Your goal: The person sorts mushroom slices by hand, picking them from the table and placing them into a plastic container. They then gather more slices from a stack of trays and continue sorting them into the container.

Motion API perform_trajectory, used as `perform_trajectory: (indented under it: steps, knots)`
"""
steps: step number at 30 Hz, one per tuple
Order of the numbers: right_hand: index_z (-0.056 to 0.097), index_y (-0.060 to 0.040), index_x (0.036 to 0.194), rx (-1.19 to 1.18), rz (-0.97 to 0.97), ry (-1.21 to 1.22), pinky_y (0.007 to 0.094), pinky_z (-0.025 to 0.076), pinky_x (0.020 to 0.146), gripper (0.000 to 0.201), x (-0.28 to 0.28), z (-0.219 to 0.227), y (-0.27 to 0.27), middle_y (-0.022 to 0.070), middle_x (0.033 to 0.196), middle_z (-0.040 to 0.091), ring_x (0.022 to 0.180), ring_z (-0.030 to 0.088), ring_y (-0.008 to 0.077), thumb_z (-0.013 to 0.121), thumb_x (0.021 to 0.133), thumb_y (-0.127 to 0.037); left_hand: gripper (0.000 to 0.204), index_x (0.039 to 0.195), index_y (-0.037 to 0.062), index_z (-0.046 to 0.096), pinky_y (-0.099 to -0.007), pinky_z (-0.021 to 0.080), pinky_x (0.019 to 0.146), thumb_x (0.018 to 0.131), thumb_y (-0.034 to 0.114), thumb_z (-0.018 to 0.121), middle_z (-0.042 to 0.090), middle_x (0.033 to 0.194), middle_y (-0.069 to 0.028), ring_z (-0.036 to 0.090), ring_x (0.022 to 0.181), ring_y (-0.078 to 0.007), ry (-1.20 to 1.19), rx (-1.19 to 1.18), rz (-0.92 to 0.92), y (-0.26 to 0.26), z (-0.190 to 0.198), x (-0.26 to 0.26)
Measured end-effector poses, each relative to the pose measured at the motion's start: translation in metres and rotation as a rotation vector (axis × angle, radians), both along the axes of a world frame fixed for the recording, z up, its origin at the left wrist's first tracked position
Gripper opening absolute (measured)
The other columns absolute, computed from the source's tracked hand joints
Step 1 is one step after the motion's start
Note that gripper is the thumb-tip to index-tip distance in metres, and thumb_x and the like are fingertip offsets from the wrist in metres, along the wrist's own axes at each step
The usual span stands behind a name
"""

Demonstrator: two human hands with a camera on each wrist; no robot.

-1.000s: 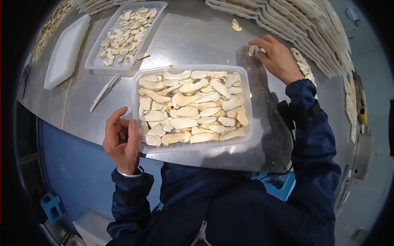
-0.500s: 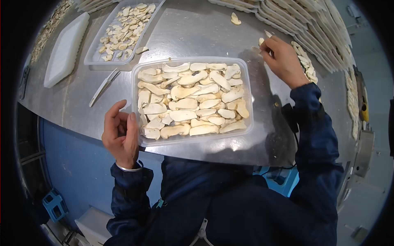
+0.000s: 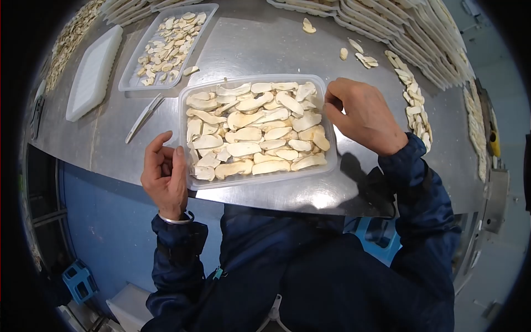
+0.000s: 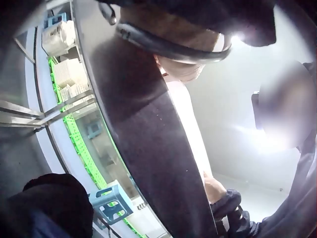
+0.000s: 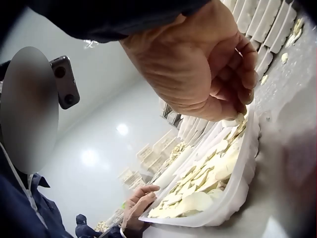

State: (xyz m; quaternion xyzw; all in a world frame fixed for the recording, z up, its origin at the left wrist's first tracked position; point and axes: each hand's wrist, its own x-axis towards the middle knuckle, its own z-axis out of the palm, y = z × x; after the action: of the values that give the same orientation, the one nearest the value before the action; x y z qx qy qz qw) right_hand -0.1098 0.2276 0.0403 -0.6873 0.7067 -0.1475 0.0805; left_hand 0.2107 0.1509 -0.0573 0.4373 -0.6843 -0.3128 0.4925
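A clear plastic tray [image 3: 259, 180] filled with rows of pale mushroom slices [image 3: 243, 134] lies near the table's front edge. At its right rim is my right hand [image 3: 365, 113], knuckles up, its fingertips mostly hidden in the head view. In the right wrist view its thumb and fingers pinch a small mushroom slice [image 5: 240, 119] over the tray's corner. My left hand [image 3: 166, 177] rests by the tray's left rim, fingers loosely bent and holding nothing, the thumb close against the tray's side. The left wrist view shows mostly the table's edge and a bracelet [image 4: 173, 47].
A knife [image 3: 145, 118] lies left of the tray. Behind are a second tray [image 3: 133, 83] of small slices and a white, ribbed block-like tray [image 3: 95, 73]. Stacked filled trays [image 3: 409, 39] stand back right, beside a line of slices [image 3: 414, 102] and a few loose slices [image 3: 366, 60].
My right hand came from the loose slices at the back right to the filled tray's upper right rim. Some slices it was among now lie uncovered. My left hand stayed by the tray.
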Motion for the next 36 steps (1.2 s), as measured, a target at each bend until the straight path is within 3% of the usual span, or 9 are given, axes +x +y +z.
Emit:
perform_trajectory:
  steps: [4,7,10,16,20,25,28,31,36]
  knots:
    - [0.064,0.0016,0.078,0.031,-0.069,-0.005,0.045,0.049,0.067,0.017,0.004,-0.002,0.001,0.0187,0.074,0.064,0.072,0.063,0.0377,0.058,0.082,-0.014,0.027,0.12,0.0019,0.06,-0.0159,0.034,0.058,0.093,0.006,0.063,0.055,0.073,0.0035,0.044,0.063,-0.0012,-0.04,0.038,-0.007,0.0,-0.001,0.004]
    - [0.064,0.0015,0.077,0.09,-0.097,0.002,0.045,0.049,0.067,0.018,0.006,-0.001,0.0,0.0187,0.072,0.064,0.07,0.063,0.038,0.058,0.082,-0.015,0.029,0.117,0.001,0.061,-0.0186,0.026,0.05,0.089,0.004,0.065,0.053,0.066,0.0038,0.036,0.055,-0.0009,-0.024,-0.018,0.007,-0.002,-0.002,0.001]
    - [0.063,0.0016,0.077,0.179,-0.109,0.054,0.0452,0.049,0.066,0.02,0.007,0.004,-0.002,0.0184,0.069,0.064,0.067,0.063,0.0381,0.059,0.082,-0.017,0.029,0.117,0.0009,0.061,-0.0186,0.026,0.05,0.089,0.004,0.065,0.053,0.066,0.0037,0.036,0.055,-0.0009,-0.022,-0.013,0.003,-0.002,-0.002,0.002]
    - [0.063,-0.0006,0.077,0.061,-0.105,0.014,0.0444,0.049,0.064,0.019,-0.006,0.008,0.0,0.0178,0.068,0.064,0.065,0.063,0.0368,0.061,0.081,-0.019,0.029,0.117,0.0009,0.061,-0.0186,0.026,0.05,0.088,0.002,0.064,0.053,0.066,0.0033,0.036,0.055,-0.0012,-0.025,-0.019,0.013,-0.004,-0.005,0.002]
    - [0.063,-0.0016,0.084,-0.252,-0.244,0.075,0.0443,0.05,0.066,0.017,-0.059,0.003,-0.023,0.0174,0.072,0.066,0.07,0.064,0.0368,0.06,0.082,-0.018,0.029,0.118,0.0006,0.06,-0.0178,0.028,0.053,0.089,0.002,0.063,0.054,0.068,0.0029,0.039,0.057,-0.0014,-0.07,0.006,0.013,-0.003,-0.002,0.004]
    - [0.065,0.0021,0.093,-0.127,-0.26,0.21,0.0489,0.05,0.075,0.03,-0.103,-0.027,-0.059,0.0247,0.08,0.066,0.08,0.065,0.0419,0.058,0.081,-0.025,0.03,0.121,-0.0006,0.059,-0.0158,0.034,0.059,0.092,0.003,0.061,0.056,0.073,0.0018,0.046,0.064,-0.0017,-0.095,0.064,0.012,-0.001,-0.001,0.006]
    - [0.065,0.0032,0.094,-0.026,-0.31,0.312,0.0493,0.05,0.078,0.036,-0.101,-0.035,-0.078,0.0268,0.083,0.067,0.084,0.065,0.0438,0.059,0.081,-0.03,0.031,0.118,-0.0012,0.06,-0.0172,0.026,0.049,0.087,0.0,0.063,0.054,0.066,0.0029,0.038,0.054,-0.0003,-0.037,0.007,0.025,-0.002,0.0,0.0]
    - [0.063,0.0032,0.092,-0.012,-0.308,0.382,0.0491,0.05,0.08,0.031,-0.105,-0.043,-0.088,0.0267,0.088,0.067,0.087,0.064,0.044,0.059,0.081,-0.025,0.031,0.122,-0.0014,0.058,-0.0158,0.035,0.059,0.091,0.0,0.06,0.057,0.074,0.0007,0.048,0.064,-0.0021,-0.023,0.088,-0.02,0.0,0.002,0.004]
    - [0.061,0.0029,0.092,0.054,-0.281,0.41,0.05,0.05,0.081,0.025,-0.104,-0.04,-0.088,0.0251,0.093,0.067,0.091,0.064,0.0426,0.058,0.08,-0.018,0.031,0.122,-0.0013,0.058,-0.0157,0.034,0.059,0.091,0.0,0.06,0.057,0.074,0.0009,0.048,0.064,-0.002,-0.021,0.081,-0.03,0.001,0.004,0.003]
